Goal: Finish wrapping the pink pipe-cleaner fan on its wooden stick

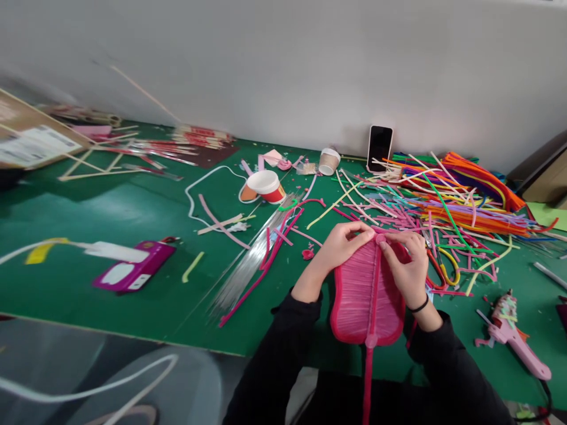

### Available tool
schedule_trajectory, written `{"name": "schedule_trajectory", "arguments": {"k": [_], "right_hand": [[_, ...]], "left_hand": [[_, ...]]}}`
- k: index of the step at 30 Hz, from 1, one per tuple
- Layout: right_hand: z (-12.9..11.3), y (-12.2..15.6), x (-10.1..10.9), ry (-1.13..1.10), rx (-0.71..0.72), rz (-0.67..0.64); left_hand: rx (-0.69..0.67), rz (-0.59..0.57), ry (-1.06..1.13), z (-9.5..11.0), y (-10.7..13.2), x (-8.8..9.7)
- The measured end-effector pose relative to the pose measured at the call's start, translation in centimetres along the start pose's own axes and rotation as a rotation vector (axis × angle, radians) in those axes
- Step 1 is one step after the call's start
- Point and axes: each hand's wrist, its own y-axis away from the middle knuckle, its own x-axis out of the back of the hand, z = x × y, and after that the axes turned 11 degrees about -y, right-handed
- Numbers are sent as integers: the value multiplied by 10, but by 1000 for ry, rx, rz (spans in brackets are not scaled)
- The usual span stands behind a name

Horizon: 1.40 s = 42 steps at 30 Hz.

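A pink leaf-shaped piece made of pipe cleaners [363, 295] lies on the green table [110, 206] in front of me, its stem pointing toward me. My left hand [343, 245] pinches the top left edge of the piece. My right hand [407, 262] pinches the tip at the top of the central rib, with a black band on that wrist. Both hands have their fingers closed on the piece.
A heap of coloured pipe cleaners [452, 195] lies at the right. A pink glue gun [514, 336] rests near the right edge. A phone [380, 147] leans on the wall beside paper cups [266, 186]. A purple box [133, 271], wires [252, 260] and sticks lie left.
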Motion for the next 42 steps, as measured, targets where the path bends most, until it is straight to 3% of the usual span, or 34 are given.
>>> {"name": "schedule_trajectory", "arguments": {"k": [11,17,22,26,30,34,39,42], "right_hand": [[-9,0,2,124,26,-43],[-5,-3,6,56,-14,-101],[3,-2,5,184,4,-22],[8,-3,6,168,27,43],[7,-5,12,109,17,1],[3,2,42,253,27,-65],[4,41,113,515,-247,-122],[9,59,140,586,-312,-98]], "left_hand": [[38,32,2,4,2,-1],[52,33,5,-1,1,-1],[17,41,-77,-4,-2,-5],[-96,51,-96,-2,-2,-11],[-116,74,-22,-2,0,-20],[-62,32,38,-8,2,-30],[-1,49,91,-16,0,-42],[17,53,113,-17,0,-48]]}}
